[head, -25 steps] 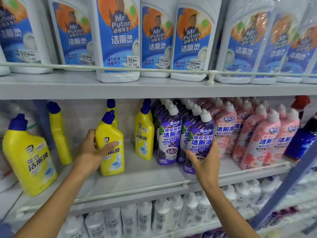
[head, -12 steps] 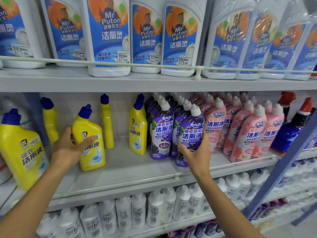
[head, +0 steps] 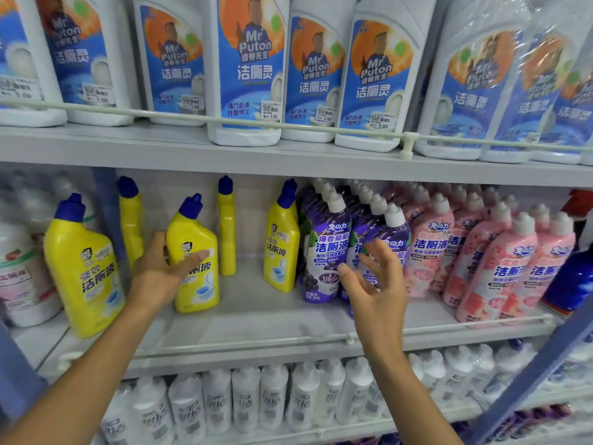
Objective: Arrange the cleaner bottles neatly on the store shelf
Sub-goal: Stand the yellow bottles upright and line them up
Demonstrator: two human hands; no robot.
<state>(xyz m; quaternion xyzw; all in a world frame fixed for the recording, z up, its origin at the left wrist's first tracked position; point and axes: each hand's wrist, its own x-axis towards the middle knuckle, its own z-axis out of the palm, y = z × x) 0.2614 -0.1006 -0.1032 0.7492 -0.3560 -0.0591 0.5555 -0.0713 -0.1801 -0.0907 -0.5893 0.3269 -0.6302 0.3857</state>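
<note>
Yellow bottle (head: 195, 252) on the middle shelf (head: 256, 316), standing apart
Your left hand (head: 157, 274) cups it, thumb across its front; right hand (head: 375, 284) open by the purple bottles (head: 324, 252). Slide it upright into line

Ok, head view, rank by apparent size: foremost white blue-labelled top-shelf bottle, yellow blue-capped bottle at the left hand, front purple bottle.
Largest: the white blue-labelled plastic bottle, though its top is cropped.
Then the yellow blue-capped bottle and the purple white-capped bottle: these look alike, so I leave them unranked.
</note>
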